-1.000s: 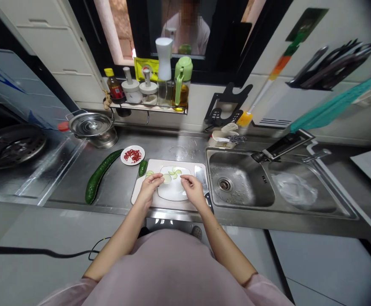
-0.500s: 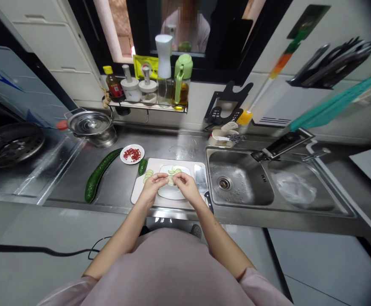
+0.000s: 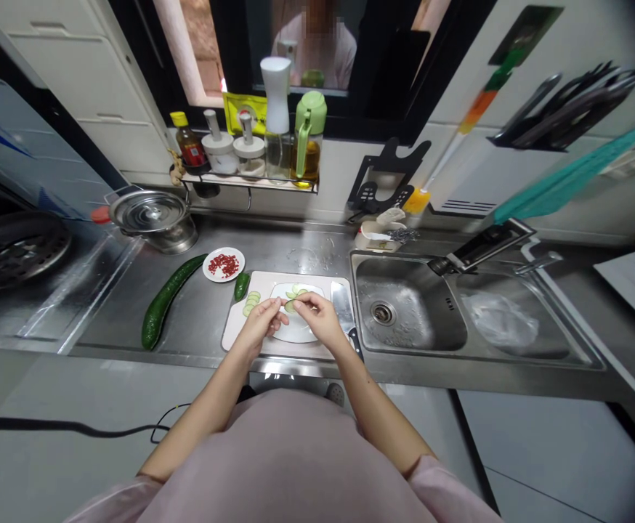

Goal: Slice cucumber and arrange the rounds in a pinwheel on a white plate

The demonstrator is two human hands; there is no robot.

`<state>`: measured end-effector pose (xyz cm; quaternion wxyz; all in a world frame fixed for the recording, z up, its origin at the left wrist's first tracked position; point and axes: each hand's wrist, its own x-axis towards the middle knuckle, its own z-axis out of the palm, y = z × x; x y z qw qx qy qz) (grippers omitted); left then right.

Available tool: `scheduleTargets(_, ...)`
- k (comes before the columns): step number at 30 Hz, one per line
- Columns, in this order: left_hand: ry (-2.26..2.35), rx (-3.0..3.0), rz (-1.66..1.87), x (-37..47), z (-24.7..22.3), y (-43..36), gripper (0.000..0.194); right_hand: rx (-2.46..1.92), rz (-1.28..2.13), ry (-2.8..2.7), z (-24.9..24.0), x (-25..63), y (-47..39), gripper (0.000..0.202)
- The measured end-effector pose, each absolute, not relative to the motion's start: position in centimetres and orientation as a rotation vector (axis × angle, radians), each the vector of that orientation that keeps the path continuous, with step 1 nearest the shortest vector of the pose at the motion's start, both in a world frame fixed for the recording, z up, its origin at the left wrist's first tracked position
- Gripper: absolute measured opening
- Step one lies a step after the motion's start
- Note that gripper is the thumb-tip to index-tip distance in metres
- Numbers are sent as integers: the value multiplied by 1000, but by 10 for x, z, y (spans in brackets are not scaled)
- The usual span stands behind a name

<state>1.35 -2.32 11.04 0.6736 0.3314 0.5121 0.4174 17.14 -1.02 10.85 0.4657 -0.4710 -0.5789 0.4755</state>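
Observation:
Over a white plate [image 3: 296,335] on the cutting board [image 3: 232,335], my right hand [image 3: 322,319] pinches a thin cucumber slice [image 3: 290,307]. My left hand [image 3: 260,325] is beside it, fingertips pinched near the slice's left edge; whether they hold anything is hidden. Several pale slices [image 3: 296,290] lie on the plate beyond my fingers. A row of cucumber slices [image 3: 252,299] rests on the board left of the plate, by a short green cucumber end [image 3: 242,286]. On the board's right side lies a kitchen knife [image 3: 342,305] with a black handle.
A long cucumber [image 3: 168,301] and a small plate of chopped red pieces [image 3: 224,264] lie left of the board. Farther left stands a lidded steel pot [image 3: 157,218]. The sink [image 3: 410,312] is on the right. Bottles stand on a wall rack [image 3: 252,181] behind.
The cucumber slice has tilted and now sits in my right fingertips. My left hand has shifted slightly left, with its fingers more curled. The view has moved a little.

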Motion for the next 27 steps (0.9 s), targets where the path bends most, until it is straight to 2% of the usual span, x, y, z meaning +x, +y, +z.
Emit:
scheduleTargets(13,1127,606,1076,21,118,-21,55,-1143,996,-1561,99,180,-11,17)
scheduleTargets(27,1159,904,1287,27,104,-18,49,-1253,1234,-1361,96,178,-10,18)
